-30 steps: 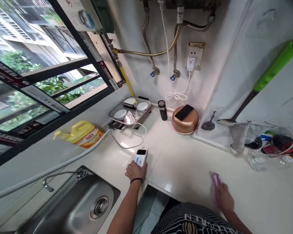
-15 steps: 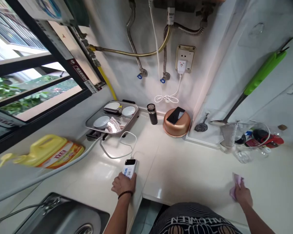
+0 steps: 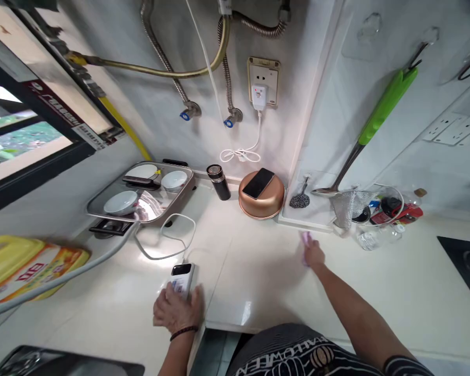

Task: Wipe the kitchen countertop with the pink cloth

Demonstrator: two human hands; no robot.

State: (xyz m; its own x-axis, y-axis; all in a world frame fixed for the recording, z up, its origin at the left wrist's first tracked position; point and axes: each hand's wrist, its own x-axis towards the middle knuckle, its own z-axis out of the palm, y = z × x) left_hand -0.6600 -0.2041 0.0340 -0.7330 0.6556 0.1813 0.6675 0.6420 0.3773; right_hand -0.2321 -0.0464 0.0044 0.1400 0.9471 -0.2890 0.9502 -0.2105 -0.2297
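Observation:
My left hand (image 3: 177, 311) rests on the counter at the lower end of a white power bank (image 3: 183, 275). Its fingers are spread, one or two of them over the power bank's lower part, which they partly hide. A white cable (image 3: 184, 244) runs from the far end of the power bank. Out to the right, my right hand (image 3: 315, 254) presses a crumpled pink cloth (image 3: 306, 239) against the counter (image 3: 258, 277), near the foot of the wall ledge. The cloth shows beyond and beside the closed fingers.
A tray (image 3: 168, 209) with white bowls stands at the back left, beside a yellow jug (image 3: 35, 266). Along the back are a black flask (image 3: 219, 183) and a copper-coloured pot (image 3: 261, 196) with a phone (image 3: 259, 183) on it. Bottles (image 3: 379, 237) stand at right.
My right hand has slid the pink cloth leftward and away from me, toward the wall ledge. My left hand has loosened and spread on the power bank. The view has turned to the right.

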